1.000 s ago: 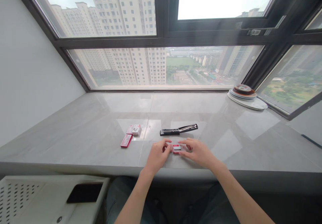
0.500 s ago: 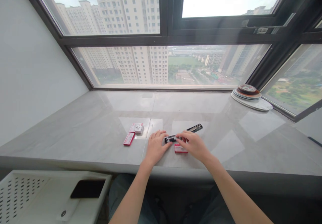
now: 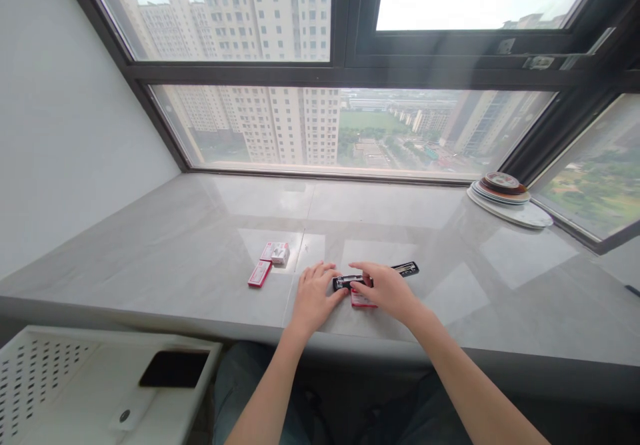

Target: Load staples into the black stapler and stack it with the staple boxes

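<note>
A black stapler (image 3: 345,282), opened out long and nearly flat, lies across the front of the counter, with its metal channel showing. My left hand (image 3: 314,293) grips its left end between thumb and fingertips. Over its middle is my right hand (image 3: 389,292), with the thumb on the near side and the fingers on the far side, closed around it. The far end of the stapler sticks out past the right knuckles. Just below the stapler, a small red and white box (image 3: 363,300) is partly covered by the right thumb and hand.
To the left lie a red-edged flat box (image 3: 260,274) and a whitish small box (image 3: 280,253) beside another pale red box. A stack of plates (image 3: 510,213) stands by the window corner. A dark phone-like slab (image 3: 174,369) rests on the white perforated surface (image 3: 70,392) at lower left.
The stapler has turned closer to level. My right fingertips, pinched over a pale bit on its channel before, have spread to grasp its middle. The view has shifted slightly.
</note>
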Tool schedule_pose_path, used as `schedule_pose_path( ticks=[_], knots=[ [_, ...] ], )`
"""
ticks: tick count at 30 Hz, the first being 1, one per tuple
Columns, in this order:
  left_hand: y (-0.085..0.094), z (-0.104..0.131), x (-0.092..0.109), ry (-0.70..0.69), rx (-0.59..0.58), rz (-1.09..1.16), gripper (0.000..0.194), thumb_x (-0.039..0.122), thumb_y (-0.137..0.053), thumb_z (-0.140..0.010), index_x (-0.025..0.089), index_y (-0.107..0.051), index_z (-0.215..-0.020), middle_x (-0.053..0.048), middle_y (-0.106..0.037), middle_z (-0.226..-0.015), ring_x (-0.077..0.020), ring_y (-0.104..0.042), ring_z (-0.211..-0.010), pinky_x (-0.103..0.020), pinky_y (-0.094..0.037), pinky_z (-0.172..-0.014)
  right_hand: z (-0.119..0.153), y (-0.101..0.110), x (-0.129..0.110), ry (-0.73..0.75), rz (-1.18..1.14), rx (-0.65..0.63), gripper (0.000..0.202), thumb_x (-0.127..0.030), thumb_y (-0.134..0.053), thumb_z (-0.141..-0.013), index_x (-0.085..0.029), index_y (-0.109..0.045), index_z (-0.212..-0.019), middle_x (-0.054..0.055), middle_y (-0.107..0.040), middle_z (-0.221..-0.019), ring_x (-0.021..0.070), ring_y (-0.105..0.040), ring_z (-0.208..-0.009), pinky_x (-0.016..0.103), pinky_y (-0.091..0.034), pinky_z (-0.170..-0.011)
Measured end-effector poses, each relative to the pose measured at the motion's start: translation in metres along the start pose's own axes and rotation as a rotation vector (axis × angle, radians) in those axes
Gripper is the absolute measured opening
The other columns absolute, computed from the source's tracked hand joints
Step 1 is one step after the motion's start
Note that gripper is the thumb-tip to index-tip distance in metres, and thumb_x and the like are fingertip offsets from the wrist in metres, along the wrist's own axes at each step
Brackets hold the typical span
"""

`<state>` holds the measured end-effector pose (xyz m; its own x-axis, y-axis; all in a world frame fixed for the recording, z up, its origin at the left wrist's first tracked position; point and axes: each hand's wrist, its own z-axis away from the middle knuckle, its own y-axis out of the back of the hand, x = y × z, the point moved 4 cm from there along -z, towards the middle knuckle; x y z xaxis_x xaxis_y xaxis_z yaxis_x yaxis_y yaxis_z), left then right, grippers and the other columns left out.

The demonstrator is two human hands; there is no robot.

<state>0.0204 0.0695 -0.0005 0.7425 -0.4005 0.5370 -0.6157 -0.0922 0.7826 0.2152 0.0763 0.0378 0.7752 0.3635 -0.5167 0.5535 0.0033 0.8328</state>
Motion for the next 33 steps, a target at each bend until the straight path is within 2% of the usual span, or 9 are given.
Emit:
schedule_pose_path(
  ticks=[4,8,12,14,16,19,23,27,33],
  knots=[
    [0.0,0.0,0.001,0.0,-0.01,-0.005,0.025,0.042,-0.069,-0.092,0.034,-0.066,-0.116,0.002,-0.059,-0.142,-0.0257,-0.039,-0.144,-0.047,-0.027,-0.121,0.009,0.0,-0.007,-0.097,0.008,0.033,0.023,-0.043,-0.059,-0.095,-0.025,-0.074,-0.095,-0.001,-0.062,-0.066,0.0169,-0.056,-0.065,0.027,-0.031,-0.06],
    [0.001,0.0,0.001,0.0,-0.007,0.0,0.026,0.041,-0.068,-0.092,0.035,-0.065,-0.117,0.003,-0.059,-0.141,-0.0248,-0.039,-0.144,-0.046,-0.027,-0.121,0.025,-0.007,-0.005,-0.116,-0.211,0.009,0.028,-0.046,-0.059,-0.094,-0.025,-0.071,-0.108,-0.003,-0.06,-0.064,0.0157,-0.055,-0.062,0.026,-0.035,-0.061],
    [0.0,-0.001,-0.001,0.003,-0.009,0.014,0.026,0.041,-0.069,-0.092,0.035,-0.066,-0.117,0.003,-0.059,-0.142,-0.0246,-0.039,-0.145,-0.046,-0.027,-0.121,0.054,-0.001,0.046,-0.381,-0.419,0.082,0.041,-0.06,-0.06,-0.091,-0.02,-0.07,-0.094,-0.004,-0.052,-0.058,0.0129,-0.046,-0.053,0.025,-0.032,-0.053],
    [-0.001,-0.002,-0.002,0.005,-0.017,0.018,0.025,0.041,-0.069,-0.092,0.035,-0.066,-0.117,0.003,-0.059,-0.142,-0.0248,-0.039,-0.145,-0.046,-0.027,-0.121,0.064,0.003,0.073,-0.531,-0.568,0.058,0.049,-0.066,-0.062,-0.087,-0.02,-0.068,-0.102,-0.004,-0.052,-0.06,0.0101,-0.04,-0.046,0.024,-0.026,-0.046],
    [-0.003,-0.002,-0.003,0.007,-0.02,0.015,0.026,0.042,-0.069,-0.092,0.035,-0.067,-0.117,0.003,-0.059,-0.142,-0.0253,-0.039,-0.145,-0.047,-0.027,-0.121,0.065,0.011,0.089,-0.583,-0.739,0.077,0.055,-0.068,-0.064,-0.085,-0.02,-0.065,-0.112,-0.003,-0.058,-0.07,0.0077,-0.038,-0.044,0.024,-0.024,-0.042],
    [-0.004,-0.002,-0.003,0.01,-0.016,0.009,0.027,0.043,-0.069,-0.092,0.036,-0.067,-0.118,0.003,-0.059,-0.141,-0.0257,-0.039,-0.144,-0.047,-0.027,-0.121,0.044,0.025,0.083,-0.448,-0.866,0.127,0.054,-0.067,-0.066,-0.084,-0.02,-0.065,-0.112,-0.001,-0.06,-0.08,0.0065,-0.038,-0.048,0.023,-0.026,-0.043],
    [-0.005,-0.001,-0.003,0.005,-0.007,0.011,0.027,0.043,-0.07,-0.091,0.036,-0.067,-0.118,0.004,-0.059,-0.142,-0.0252,-0.039,-0.145,-0.047,-0.028,-0.121,0.008,0.033,0.048,-0.199,-0.653,0.063,0.045,-0.058,-0.072,-0.083,-0.021,-0.068,-0.108,-0.004,-0.053,-0.069,0.0107,-0.043,-0.057,0.025,-0.034,-0.053],
    [-0.004,-0.001,-0.003,-0.003,0.002,0.015,0.028,0.042,-0.07,-0.091,0.036,-0.066,-0.118,0.003,-0.058,-0.142,-0.0254,-0.04,-0.144,-0.047,-0.029,-0.12,-0.012,0.022,0.017,-0.036,-0.34,-0.032,0.028,-0.046,-0.072,-0.085,-0.024,-0.069,-0.102,-0.007,-0.051,-0.061,0.0119,-0.046,-0.059,0.025,-0.034,-0.059],
    [-0.001,-0.001,-0.002,-0.03,0.025,0.028,0.029,0.033,-0.071,-0.089,0.032,-0.065,-0.117,-0.001,-0.06,-0.139,-0.0279,-0.042,-0.142,-0.049,-0.031,-0.119,-0.016,0.006,-0.004,0.018,-0.093,-0.121,0.012,-0.029,-0.068,-0.083,-0.022,-0.068,-0.093,-0.005,-0.056,-0.062,0.0127,-0.051,-0.059,0.025,-0.028,-0.057]
  ],
)
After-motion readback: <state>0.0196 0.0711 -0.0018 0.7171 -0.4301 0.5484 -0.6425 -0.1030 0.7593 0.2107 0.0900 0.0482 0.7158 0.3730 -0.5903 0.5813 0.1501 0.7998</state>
